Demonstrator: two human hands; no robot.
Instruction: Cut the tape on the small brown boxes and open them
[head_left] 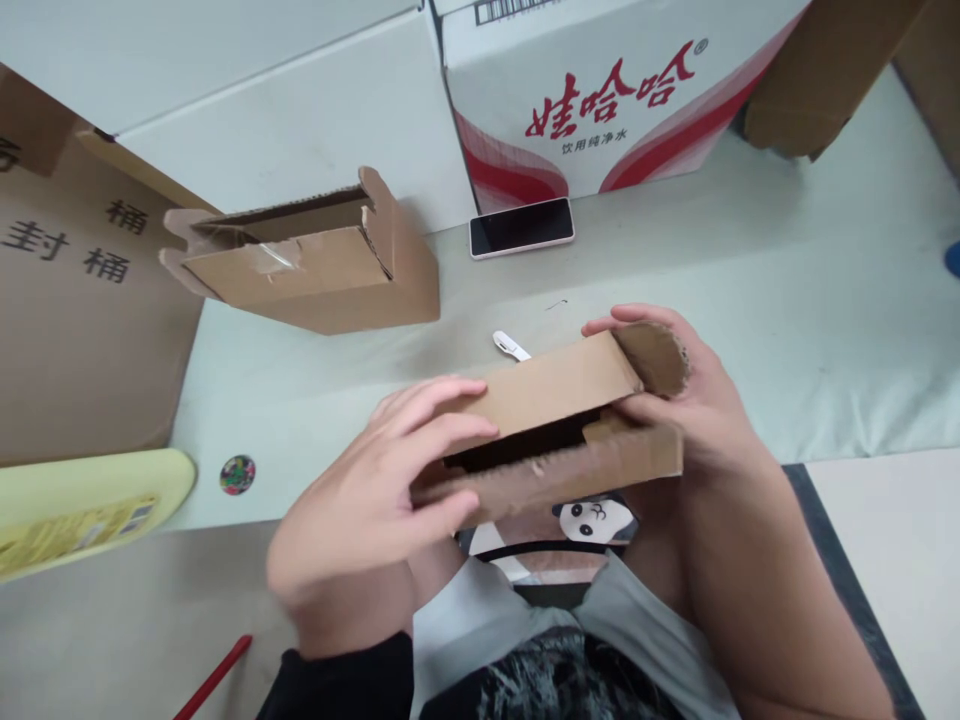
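Both of my hands grip a small brown cardboard box [559, 385], held tilted at the table's front edge above my lap. Its long side gapes open, showing a dark inside, and a rounded flap sticks out at the right end. My left hand [375, 490] is closed around the left end, fingers on top and thumb on the near panel. My right hand [697, 385] wraps the right end, with its thumb by the opening. Just beyond the box, a small white cutter-like tool [511, 346] lies on the table, partly hidden by the box.
A second brown box [322, 270], its top open, stands at the back left. A phone [521, 228] leans near a white and red carton [600, 110]. On the left are a large carton [82, 290], a yellow-green container [90, 505] and a round sticker [238, 474].
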